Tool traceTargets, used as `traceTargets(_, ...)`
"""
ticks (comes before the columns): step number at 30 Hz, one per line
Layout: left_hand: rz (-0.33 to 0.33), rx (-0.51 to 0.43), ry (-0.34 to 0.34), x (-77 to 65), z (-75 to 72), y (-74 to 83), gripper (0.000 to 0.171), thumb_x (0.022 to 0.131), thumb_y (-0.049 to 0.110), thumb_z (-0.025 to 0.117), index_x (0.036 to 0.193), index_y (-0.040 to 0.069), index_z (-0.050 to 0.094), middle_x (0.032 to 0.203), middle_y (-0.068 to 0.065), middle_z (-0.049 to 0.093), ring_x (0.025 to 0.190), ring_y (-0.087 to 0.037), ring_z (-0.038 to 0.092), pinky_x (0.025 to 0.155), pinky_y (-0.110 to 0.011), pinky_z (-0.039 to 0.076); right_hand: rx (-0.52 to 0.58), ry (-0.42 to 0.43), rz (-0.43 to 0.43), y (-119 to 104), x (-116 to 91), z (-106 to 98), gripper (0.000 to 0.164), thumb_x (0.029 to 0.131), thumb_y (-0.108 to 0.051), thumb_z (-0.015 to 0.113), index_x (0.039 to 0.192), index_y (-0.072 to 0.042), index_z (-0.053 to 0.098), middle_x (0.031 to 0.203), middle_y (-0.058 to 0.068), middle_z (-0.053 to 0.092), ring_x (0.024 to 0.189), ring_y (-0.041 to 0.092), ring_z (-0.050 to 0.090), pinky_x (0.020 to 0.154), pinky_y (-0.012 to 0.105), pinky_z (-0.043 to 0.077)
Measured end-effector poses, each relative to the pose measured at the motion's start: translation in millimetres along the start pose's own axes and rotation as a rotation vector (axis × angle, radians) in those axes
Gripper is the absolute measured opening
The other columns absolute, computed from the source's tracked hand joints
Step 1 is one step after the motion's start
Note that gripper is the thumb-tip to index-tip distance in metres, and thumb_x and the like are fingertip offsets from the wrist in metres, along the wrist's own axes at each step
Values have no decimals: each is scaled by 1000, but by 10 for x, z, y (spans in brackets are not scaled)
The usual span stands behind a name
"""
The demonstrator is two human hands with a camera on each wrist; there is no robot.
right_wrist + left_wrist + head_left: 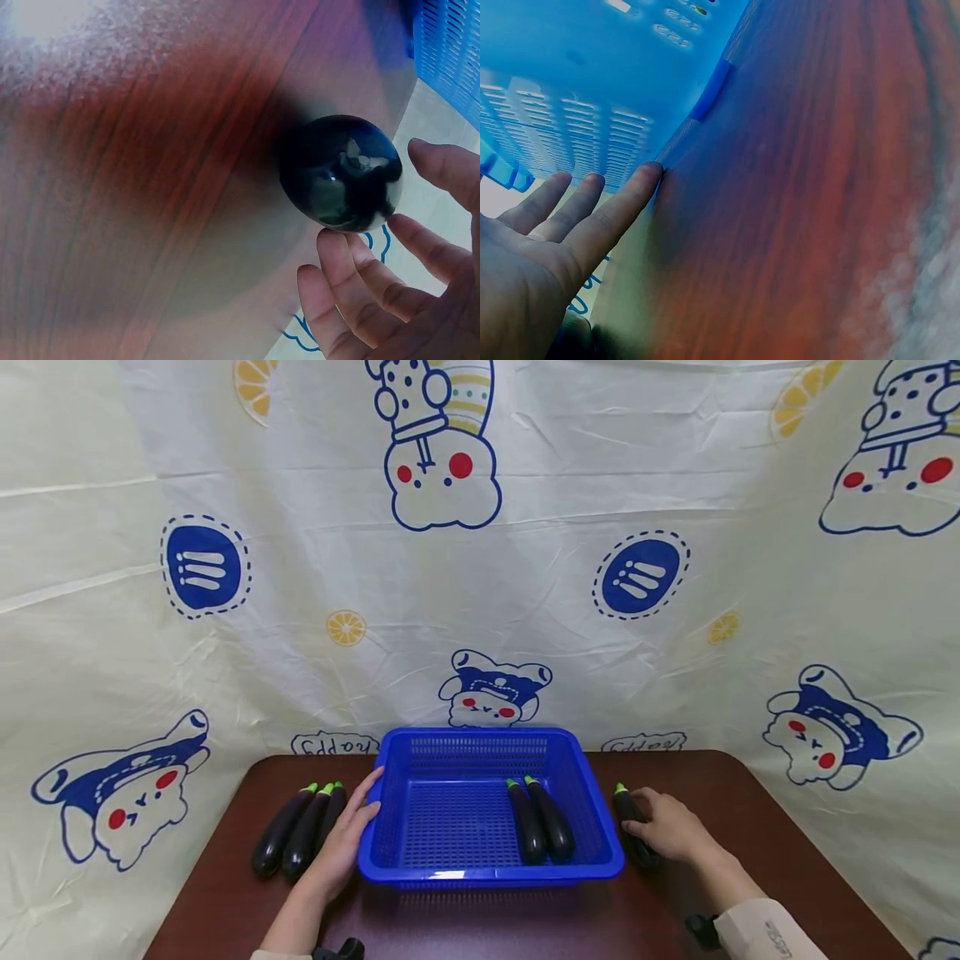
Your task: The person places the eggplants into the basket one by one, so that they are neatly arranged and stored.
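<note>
On the table, a blue plastic basket (491, 876) holds two dark purple eggplants (542, 827) with green stem ends, side by side in its right half. My left hand (347, 839) rests at the basket's left rim; in the left wrist view its fingers (604, 225) lie straight along the slotted wall. Right of the basket lies another eggplant (637, 839), stem end away from me. My right hand (671, 827) grips it, thumb on the near side and fingers across its far part. Its rounded glossy end (341, 172) shows large in the right wrist view.
Several eggplants (300, 835) lie close together on the table left of the basket, partly behind my left forearm. The dark reddish-brown table (450, 927) has rounded far corners. A printed white curtain (480, 577) hangs right behind it.
</note>
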State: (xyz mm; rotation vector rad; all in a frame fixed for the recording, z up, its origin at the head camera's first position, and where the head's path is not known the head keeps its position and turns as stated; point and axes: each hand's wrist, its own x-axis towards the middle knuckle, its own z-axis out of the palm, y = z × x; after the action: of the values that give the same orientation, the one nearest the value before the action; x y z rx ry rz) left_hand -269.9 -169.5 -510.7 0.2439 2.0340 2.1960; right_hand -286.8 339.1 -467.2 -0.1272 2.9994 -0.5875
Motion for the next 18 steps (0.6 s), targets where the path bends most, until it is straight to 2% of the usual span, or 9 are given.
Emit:
traceTargets(6, 2, 41, 0, 15, 18, 14, 49, 112, 36, 40, 160, 42, 31, 171, -4, 26, 151, -36, 36, 109, -42, 45, 0, 1, 10, -19, -17, -15, 61, 94, -28, 74, 141, 6, 53, 124, 29, 67, 111, 46, 65, 86, 59, 53)
traceTargets(11, 0, 55, 3, 15, 17, 27, 49, 112, 36, 39, 160, 43, 30, 171, -4, 26, 151, -37, 36, 112, -47, 44, 1, 4, 18, -35, -26, 0, 58, 95, -26, 74, 140, 5, 54, 122, 28, 68, 106, 42, 68, 82, 56, 55)
traceTargets(18, -1, 58, 6, -1, 3, 12, 49, 112, 36, 39, 160, 42, 30, 171, -4, 25, 152, -36, 35, 112, -47, 43, 15, -4, 25, -77, -34, 4, 57, 95, -25, 73, 140, 4, 54, 117, 25, 70, 97, 35, 70, 76, 51, 55)
